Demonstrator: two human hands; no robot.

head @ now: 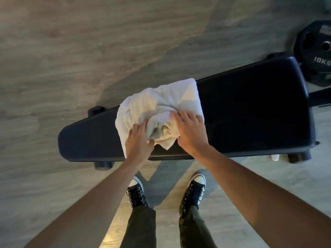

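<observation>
A crumpled white towel (157, 104) lies across the middle of a long black padded bench (250, 115). My left hand (138, 140) rests on the towel's near left part, its thumb and fingers pinching a fold of cloth. My right hand (190, 129) lies flat on the towel's right side with the fingers spread and pressing down. The bunched centre of the towel sits between the two hands.
A black 10 kg weight plate (315, 52) lies on the floor at the far right, beyond the bench's wide end. Grey wood-look floor (71, 51) surrounds the bench. My two feet in black sneakers (194, 190) stand just before the bench.
</observation>
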